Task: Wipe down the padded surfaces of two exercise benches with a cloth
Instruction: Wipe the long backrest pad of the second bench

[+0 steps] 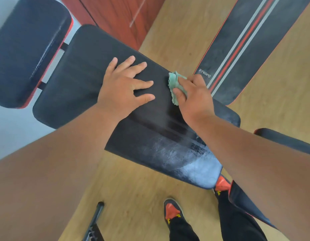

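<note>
A crumpled, soft green cloth [176, 86] is gripped by the right hand [194, 98], fingers curled round it, and pressed against the far edge of the black, grained padded bench [84, 80]. The left hand [123, 87] is laid flat on the pad, fingers spread, holding nothing. A second long, striped bench [251, 49] is seen beyond, above wood-grain flooring [136, 188].

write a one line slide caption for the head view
Right hand wipes the black bench pad with a green cloth; left hand rests flat.
</note>
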